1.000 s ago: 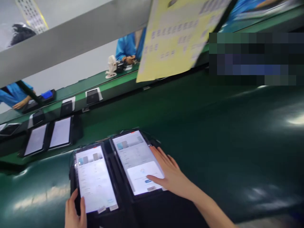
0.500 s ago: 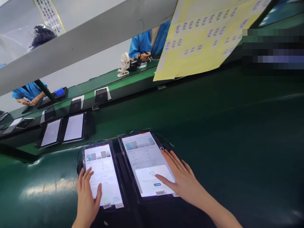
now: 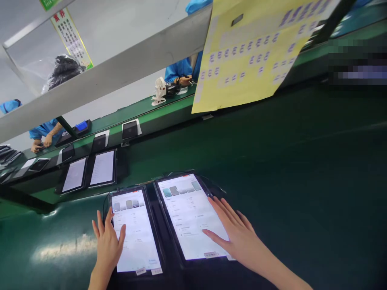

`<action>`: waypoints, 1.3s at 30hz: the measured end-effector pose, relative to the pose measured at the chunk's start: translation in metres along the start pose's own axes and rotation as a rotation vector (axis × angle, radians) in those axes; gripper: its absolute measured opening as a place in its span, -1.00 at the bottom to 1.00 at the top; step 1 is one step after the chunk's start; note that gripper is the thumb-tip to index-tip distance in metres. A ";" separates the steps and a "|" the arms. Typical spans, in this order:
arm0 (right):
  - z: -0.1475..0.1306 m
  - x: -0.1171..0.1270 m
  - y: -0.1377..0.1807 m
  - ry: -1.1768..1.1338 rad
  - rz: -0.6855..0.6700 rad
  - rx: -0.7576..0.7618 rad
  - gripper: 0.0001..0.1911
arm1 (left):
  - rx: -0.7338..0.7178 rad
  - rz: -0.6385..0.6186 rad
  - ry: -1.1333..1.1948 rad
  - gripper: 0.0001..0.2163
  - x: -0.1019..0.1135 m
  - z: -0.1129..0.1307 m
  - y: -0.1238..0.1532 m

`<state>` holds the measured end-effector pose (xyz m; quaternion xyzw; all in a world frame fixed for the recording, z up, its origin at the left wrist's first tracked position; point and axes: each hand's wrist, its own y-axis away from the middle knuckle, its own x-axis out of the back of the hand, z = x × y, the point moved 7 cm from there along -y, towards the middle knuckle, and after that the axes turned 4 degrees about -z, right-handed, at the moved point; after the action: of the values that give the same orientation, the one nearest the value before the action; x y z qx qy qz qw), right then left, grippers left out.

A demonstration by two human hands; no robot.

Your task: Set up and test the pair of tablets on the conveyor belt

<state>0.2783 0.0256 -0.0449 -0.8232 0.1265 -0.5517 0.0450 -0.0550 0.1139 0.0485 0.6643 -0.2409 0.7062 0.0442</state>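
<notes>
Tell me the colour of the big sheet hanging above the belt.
The sheet is pale yellow with rows of small purple-grey marks; the head view shows it.

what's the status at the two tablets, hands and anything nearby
Left hand open, flat on left tablet. Right hand open, thumb on right tablet. Both screens lit, side by side on green belt. Nothing on the belt beside them.
</notes>
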 end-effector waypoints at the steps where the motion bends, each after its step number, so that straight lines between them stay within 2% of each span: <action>1: 0.000 0.000 0.000 0.000 0.001 -0.001 -0.28 | 0.021 0.017 0.005 -0.56 0.002 -0.001 0.000; 4: 0.000 -0.001 0.000 -0.006 0.002 -0.005 -0.26 | -0.011 0.023 0.021 -0.53 0.006 0.012 -0.006; 11: -0.001 0.003 -0.001 0.018 0.044 0.029 -0.30 | -0.266 -0.093 0.033 -0.38 -0.002 0.065 -0.024; 19: -0.002 0.006 -0.004 -0.034 0.005 0.025 -0.30 | -0.414 -0.087 0.003 -0.46 -0.006 0.075 -0.031; 23: -0.005 0.022 -0.011 -0.141 0.080 -0.013 -0.41 | -0.410 0.006 0.062 -0.48 0.011 0.080 -0.029; 25: -0.013 0.030 -0.020 -0.147 0.141 0.017 -0.48 | -0.419 0.059 0.114 -0.55 0.022 0.089 -0.023; 27: -0.026 0.031 -0.030 -0.097 0.162 0.074 -0.53 | -0.449 0.048 0.136 -0.61 0.025 0.102 -0.014; 32: -0.066 0.019 -0.057 0.020 0.061 0.146 -0.57 | -0.548 -0.072 0.103 -0.57 0.007 0.132 0.005; 36: -0.101 0.017 -0.061 -0.109 -0.044 0.323 -0.56 | -0.614 -0.133 0.135 -0.52 -0.010 0.145 0.011; 39: -0.099 0.027 -0.060 -0.262 0.020 0.367 -0.56 | -0.615 -0.173 0.161 -0.49 -0.019 0.151 0.013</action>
<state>0.2061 0.0830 0.0304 -0.8644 0.0253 -0.4535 0.2156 0.0804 0.0474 0.0274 0.5798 -0.3815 0.6442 0.3215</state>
